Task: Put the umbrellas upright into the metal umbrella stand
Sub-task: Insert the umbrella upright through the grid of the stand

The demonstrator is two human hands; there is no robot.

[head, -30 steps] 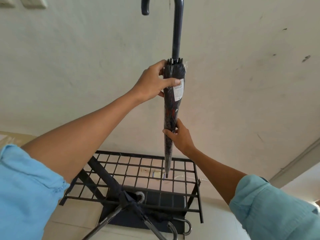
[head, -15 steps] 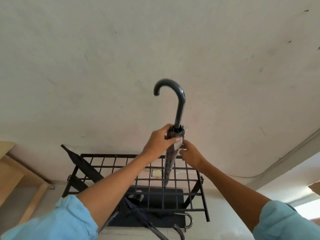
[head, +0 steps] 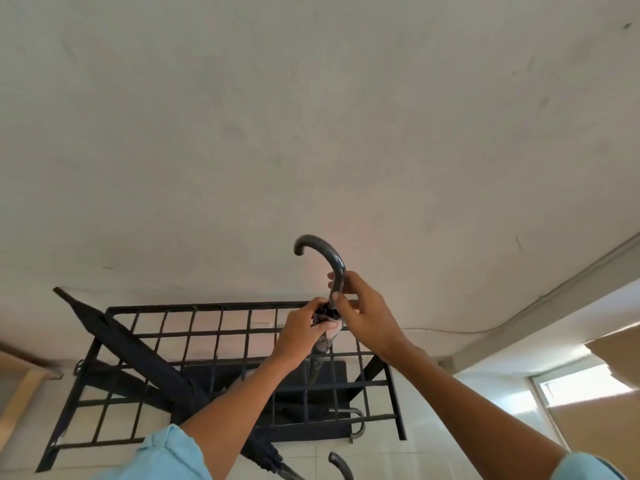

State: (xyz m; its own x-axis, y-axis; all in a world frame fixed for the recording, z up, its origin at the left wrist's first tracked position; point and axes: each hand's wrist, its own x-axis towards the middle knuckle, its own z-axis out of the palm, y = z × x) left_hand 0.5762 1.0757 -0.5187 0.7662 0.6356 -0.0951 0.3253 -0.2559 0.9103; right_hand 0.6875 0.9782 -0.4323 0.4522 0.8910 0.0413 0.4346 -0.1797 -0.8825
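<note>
A dark folded umbrella (head: 318,351) with a grey crook handle (head: 323,249) stands upright in a slot of the black metal grid stand (head: 221,332), its lower part below the top bars. My left hand (head: 304,329) grips the top of its folded canopy. My right hand (head: 363,313) holds the shaft just under the crook. A second black umbrella (head: 138,355) lies slanted across the stand's left side, tip up at the far left. Another hooked handle (head: 356,424) shows at the stand's near right.
A pale wall (head: 311,133) rises right behind the stand. A wooden piece (head: 20,379) sits at the far left. White floor tiles and a bright doorway (head: 585,386) lie to the right. One more curved handle (head: 341,467) pokes up at the bottom edge.
The umbrella has gone down into the stand's grid. My right hand moved from the canopy up to the shaft below the crook. My view tilted down toward the stand.
</note>
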